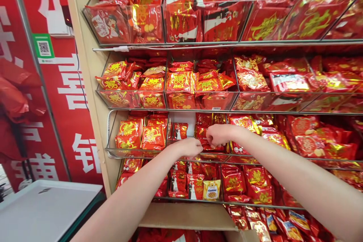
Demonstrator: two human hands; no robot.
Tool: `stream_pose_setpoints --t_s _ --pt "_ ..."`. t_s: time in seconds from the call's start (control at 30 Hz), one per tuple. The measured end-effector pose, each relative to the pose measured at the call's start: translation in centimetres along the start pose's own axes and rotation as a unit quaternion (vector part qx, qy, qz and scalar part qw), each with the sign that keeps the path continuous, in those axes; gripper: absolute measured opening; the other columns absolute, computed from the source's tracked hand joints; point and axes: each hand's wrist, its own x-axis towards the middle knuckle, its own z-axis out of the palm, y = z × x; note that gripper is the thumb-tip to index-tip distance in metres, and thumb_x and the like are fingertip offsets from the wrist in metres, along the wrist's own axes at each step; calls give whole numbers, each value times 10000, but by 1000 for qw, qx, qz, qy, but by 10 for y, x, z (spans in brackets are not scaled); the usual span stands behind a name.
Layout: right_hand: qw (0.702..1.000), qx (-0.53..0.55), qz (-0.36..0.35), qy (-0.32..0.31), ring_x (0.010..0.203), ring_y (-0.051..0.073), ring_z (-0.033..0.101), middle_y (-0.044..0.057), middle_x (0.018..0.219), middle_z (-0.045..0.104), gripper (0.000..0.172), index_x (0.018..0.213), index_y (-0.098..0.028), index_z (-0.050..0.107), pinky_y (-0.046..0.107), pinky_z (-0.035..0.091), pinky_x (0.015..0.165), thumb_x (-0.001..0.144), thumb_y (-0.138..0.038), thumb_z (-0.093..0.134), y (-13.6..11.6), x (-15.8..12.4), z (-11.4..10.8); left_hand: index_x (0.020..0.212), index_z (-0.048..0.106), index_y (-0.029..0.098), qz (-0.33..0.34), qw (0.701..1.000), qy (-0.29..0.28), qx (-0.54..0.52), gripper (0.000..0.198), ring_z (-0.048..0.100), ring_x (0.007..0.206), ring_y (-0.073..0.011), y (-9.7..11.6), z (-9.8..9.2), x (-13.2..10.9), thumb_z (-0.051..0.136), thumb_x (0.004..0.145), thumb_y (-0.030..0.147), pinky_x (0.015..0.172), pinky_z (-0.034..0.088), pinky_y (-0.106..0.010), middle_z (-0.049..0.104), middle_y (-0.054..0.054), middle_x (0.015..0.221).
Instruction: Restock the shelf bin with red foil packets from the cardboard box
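From the head view, both arms reach into the third shelf (136,154), where the middle bin is nearly bare, only a small red packet (180,131) standing at its back. The left hand (190,146) rests curled at the bin's front rail; whether its fingers grip anything I cannot tell. The right hand (219,135) has its fingers closed on red sachets (211,146) just beside, so the filling looks barely begun.

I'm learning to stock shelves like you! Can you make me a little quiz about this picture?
1. True or false: both hands reach into the third shelf from the top.
2. Which colour are most packets? A red, B blue, C green.
3. Fill in: the yellow packet on the shelf below says ____.

Key: 1 true, the left hand and right hand are among the red packets there. 2 A. 3 Cookie.
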Motion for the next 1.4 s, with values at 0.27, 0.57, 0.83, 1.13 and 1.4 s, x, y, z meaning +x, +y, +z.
stream_pose_setpoints --t_s 0.27,0.57,0.83,1.13,1.4 --pt "1000 -23 5 -2 824 158 595 58 962 620 165 963 -127 574 342 489 717 834 -198 501 -9 -10 4 1042 523 151 -6 974 -75 -216 255 595 705 -124 -13 13 21 491 789 132 556 477 -246 630 -43 905" --pt "996 -19 65 51 880 184 579 91 1023 591 269 1039 -108 533 352 478 729 805 -239 548 -3 2 0 1189 397 158 -13 945 -78 -316 558 594 755 -132 -24 19 25 436 676 -59 518 446 -211 574 -98 1119" --pt "991 71 -102 -42 741 155 586 28 888 669 242 933 -161 653 242 419 620 767 -217 486 0 5 9 912 551 125 -11 939 -49 -340 157 582 786 -130 -21 23 26 521 772 63 708 479 -309 605 -7 840" --pt "980 136 -143 -9 918 259 564 102 1094 608 587 1127 -141 561 321 419 760 624 -434 641 11 0 16 784 578 146 -53 918 -21 -391 107 495 497 -79 -17 17 17 534 715 78 519 399 -228 555 57 591" --pt "957 246 -128 89 932 240 560 77 1073 618 474 1081 -171 591 332 407 812 625 -287 646 9 -9 31 841 570 173 -87 851 88 -510 393 595 701 -142 -23 5 6 394 768 517 658 407 -276 666 -54 839"
